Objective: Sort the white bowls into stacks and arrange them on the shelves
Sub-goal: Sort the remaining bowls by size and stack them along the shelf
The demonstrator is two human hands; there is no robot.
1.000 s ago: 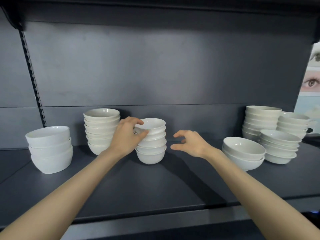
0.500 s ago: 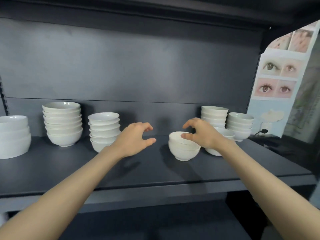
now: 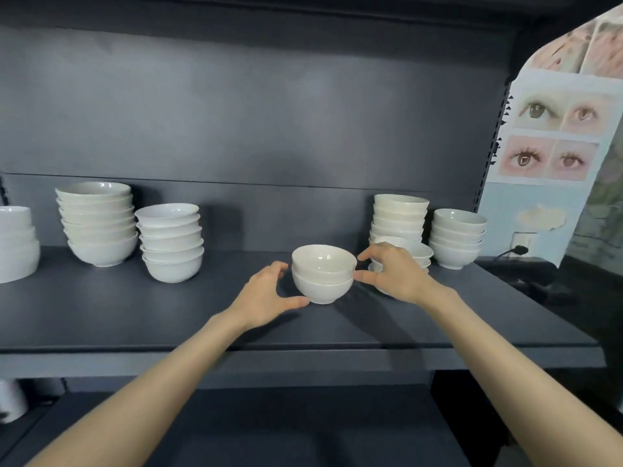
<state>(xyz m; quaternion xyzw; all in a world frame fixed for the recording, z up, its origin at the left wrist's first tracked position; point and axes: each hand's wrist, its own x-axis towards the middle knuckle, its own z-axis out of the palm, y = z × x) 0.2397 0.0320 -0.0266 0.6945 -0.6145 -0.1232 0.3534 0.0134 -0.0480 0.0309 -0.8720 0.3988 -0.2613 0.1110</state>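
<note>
**Two hands close around a pair of nested bowls at mid-shelf**

A short stack of two white bowls stands on the dark shelf, a little right of centre and nearer the front edge than the other stacks; the upper bowl sits nested in the lower one, and its rim is level. The left hand is cupped at the left side of this pair, fingers spread and curved, the thumb reaching under toward the foot of the lower bowl; whether the fingertips actually press the porcelain is hard to tell, since the hand is slightly blurred. The right hand is likewise part-open at the right side, thumb and forefinger held apart like a pincer, the thumb tip touching or nearly touching the seam between the two bowls.

Behind the right hand lies a low stack of wider bowls, partly hidden by the fingers; further back stands a tall stack, and to its right a stack of five. On the left, toward the back, a tall stack stands just beside a shorter one; a stack of larger bowls is cut off by the left edge. A poster of eyes hangs to the right of the shelving.
</note>
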